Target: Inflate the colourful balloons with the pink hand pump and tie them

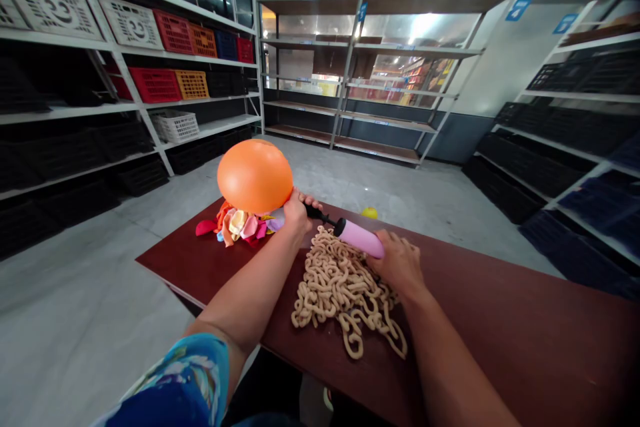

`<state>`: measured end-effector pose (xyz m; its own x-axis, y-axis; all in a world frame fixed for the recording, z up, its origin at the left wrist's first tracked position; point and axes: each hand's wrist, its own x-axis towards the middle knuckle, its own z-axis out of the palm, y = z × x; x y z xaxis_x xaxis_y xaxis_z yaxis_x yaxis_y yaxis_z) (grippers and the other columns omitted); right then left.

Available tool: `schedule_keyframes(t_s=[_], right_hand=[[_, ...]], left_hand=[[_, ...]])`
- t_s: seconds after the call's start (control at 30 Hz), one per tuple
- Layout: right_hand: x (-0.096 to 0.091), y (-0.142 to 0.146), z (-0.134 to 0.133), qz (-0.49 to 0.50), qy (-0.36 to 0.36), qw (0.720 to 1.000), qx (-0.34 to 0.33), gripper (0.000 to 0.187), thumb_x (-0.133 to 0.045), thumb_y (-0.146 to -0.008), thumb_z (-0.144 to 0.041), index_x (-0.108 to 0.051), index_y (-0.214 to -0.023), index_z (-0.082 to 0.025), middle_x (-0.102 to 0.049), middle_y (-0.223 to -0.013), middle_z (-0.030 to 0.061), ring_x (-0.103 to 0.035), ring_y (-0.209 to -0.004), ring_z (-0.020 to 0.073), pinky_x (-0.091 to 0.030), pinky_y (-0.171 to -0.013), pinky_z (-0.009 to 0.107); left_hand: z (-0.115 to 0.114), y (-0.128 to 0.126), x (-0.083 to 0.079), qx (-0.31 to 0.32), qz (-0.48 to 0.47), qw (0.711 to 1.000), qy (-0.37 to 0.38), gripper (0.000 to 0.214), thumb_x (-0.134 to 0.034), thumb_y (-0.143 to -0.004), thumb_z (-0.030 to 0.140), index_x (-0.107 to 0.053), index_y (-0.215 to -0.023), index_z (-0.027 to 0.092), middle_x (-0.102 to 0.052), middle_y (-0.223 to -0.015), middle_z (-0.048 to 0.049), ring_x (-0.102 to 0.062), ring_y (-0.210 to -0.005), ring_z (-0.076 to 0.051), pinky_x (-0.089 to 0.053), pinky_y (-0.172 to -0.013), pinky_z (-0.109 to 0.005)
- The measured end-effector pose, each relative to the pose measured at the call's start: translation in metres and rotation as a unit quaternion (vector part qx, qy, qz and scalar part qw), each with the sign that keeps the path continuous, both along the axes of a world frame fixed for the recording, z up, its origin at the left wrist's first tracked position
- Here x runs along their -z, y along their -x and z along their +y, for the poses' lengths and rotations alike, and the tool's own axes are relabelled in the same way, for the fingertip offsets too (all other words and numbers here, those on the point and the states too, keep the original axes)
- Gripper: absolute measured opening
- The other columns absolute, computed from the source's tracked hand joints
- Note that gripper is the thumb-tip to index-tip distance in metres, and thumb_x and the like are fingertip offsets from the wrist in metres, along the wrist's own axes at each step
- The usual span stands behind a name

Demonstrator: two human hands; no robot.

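An inflated orange balloon [255,175] stands out to the left of my left hand [299,210], which pinches its neck at the black nozzle end of a hand balloon pump [356,237]. Around the pump's pink barrel my right hand [397,260] is closed. The black rod shows between barrel and nozzle end. Below the balloon lies a pile of uninflated balloons [245,225] in several colours. A heap of beige, rope-like coils [340,280] spreads under the pump, between my forearms. Where exactly the balloon's neck meets the nozzle is hidden by my fingers.
All this lies on a dark red-brown table [475,300]. Just past its far edge shows a small yellow round thing [369,213]. Shelves with coloured crates [155,85] stand left, a metal rack [345,80] ahead, and dark crates [545,153] right.
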<state>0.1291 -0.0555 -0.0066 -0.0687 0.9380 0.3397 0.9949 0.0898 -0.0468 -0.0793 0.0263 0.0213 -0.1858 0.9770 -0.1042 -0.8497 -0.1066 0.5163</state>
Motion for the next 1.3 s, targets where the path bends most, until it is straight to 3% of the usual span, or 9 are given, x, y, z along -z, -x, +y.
schedule_keyframes(t_s=[0.17, 0.3, 0.43, 0.6, 0.77, 0.97, 1.17, 1.3], right_hand=[[0.001, -0.019, 0.003, 0.001, 0.001, 0.998, 0.056, 0.035, -0.055, -0.067, -0.031, -0.051, -0.101, -0.026, -0.056, -0.096, 0.0043, -0.045, -0.09, 0.0252, -0.026, -0.075, 0.038], [0.005, -0.018, 0.003, -0.003, 0.01, 0.998, 0.061, 0.03, -0.053, -0.067, -0.028, -0.051, -0.097, -0.022, -0.056, -0.093, 0.0066, -0.047, -0.088, 0.0242, -0.028, -0.07, 0.035], [0.009, -0.005, 0.002, -0.002, -0.008, 1.0, 0.023, 0.03, -0.054, -0.065, -0.026, -0.05, -0.095, -0.02, -0.057, -0.092, 0.0067, -0.048, -0.084, 0.0233, -0.029, -0.067, 0.032], [0.011, 0.009, 0.002, 0.028, -0.04, 0.997, -0.055, 0.04, -0.055, -0.068, -0.03, -0.047, -0.106, -0.02, -0.058, -0.094, 0.0071, -0.049, -0.085, 0.0224, -0.031, -0.072, 0.033], [0.01, 0.01, 0.003, 0.035, -0.019, 0.995, -0.092, 0.042, -0.056, -0.072, -0.038, -0.046, -0.109, -0.022, -0.057, -0.097, 0.0062, -0.05, -0.089, 0.022, -0.032, -0.076, 0.033], [0.006, -0.004, 0.005, 0.002, 0.002, 1.0, -0.026, 0.045, -0.056, -0.071, -0.038, -0.045, -0.114, -0.027, -0.054, -0.108, 0.0056, -0.047, -0.095, 0.0247, -0.03, -0.077, 0.036], [0.004, -0.022, 0.004, 0.0, 0.017, 0.999, 0.043, 0.041, -0.054, -0.071, -0.031, -0.047, -0.111, -0.026, -0.053, -0.105, 0.0058, -0.047, -0.094, 0.0235, -0.029, -0.08, 0.038], [0.007, -0.022, 0.004, -0.009, 0.011, 0.999, 0.038, 0.04, -0.054, -0.072, -0.033, -0.048, -0.11, -0.024, -0.053, -0.104, 0.0069, -0.046, -0.092, 0.0239, -0.031, -0.075, 0.037]], left_hand=[[0.01, 0.022, -0.001, -0.039, -0.006, 0.999, 0.006, 0.031, -0.039, -0.082, 0.032, -0.025, -0.057, 0.02, -0.031, -0.044, 0.005, -0.038, -0.037, -0.011, -0.037, -0.046, -0.027], [0.01, 0.021, 0.002, -0.04, -0.009, 0.999, -0.002, 0.032, -0.041, -0.082, 0.034, -0.026, -0.057, 0.02, -0.031, -0.044, 0.0051, -0.039, -0.038, -0.01, -0.036, -0.046, -0.026], [0.005, 0.008, 0.006, -0.026, -0.013, 1.0, -0.005, 0.035, -0.045, -0.08, 0.039, -0.028, -0.057, 0.019, -0.031, -0.044, 0.0052, -0.038, -0.038, -0.01, -0.035, -0.045, -0.024], [-0.002, -0.011, 0.007, 0.009, -0.019, 1.0, 0.002, 0.035, -0.045, -0.081, 0.037, -0.028, -0.056, 0.019, -0.032, -0.044, 0.005, -0.037, -0.037, -0.008, -0.035, -0.045, -0.024], [-0.004, -0.014, 0.005, 0.019, -0.012, 1.0, 0.01, 0.036, -0.046, -0.081, 0.038, -0.028, -0.056, 0.019, -0.032, -0.044, 0.0046, -0.037, -0.038, -0.009, -0.036, -0.045, -0.024], [0.006, 0.008, 0.003, -0.019, -0.004, 1.0, 0.004, 0.033, -0.044, -0.081, 0.037, -0.027, -0.057, 0.02, -0.032, -0.045, 0.0047, -0.039, -0.038, -0.01, -0.037, -0.045, -0.026], [0.015, 0.023, 0.005, -0.04, -0.004, 0.999, 0.004, 0.032, -0.044, -0.079, 0.038, -0.027, -0.058, 0.02, -0.033, -0.046, 0.0048, -0.04, -0.038, -0.011, -0.038, -0.046, -0.028], [0.014, 0.02, 0.005, -0.048, -0.01, 0.999, -0.009, 0.033, -0.043, -0.08, 0.039, -0.027, -0.058, 0.02, -0.032, -0.045, 0.0047, -0.039, -0.038, -0.011, -0.037, -0.045, -0.026]])
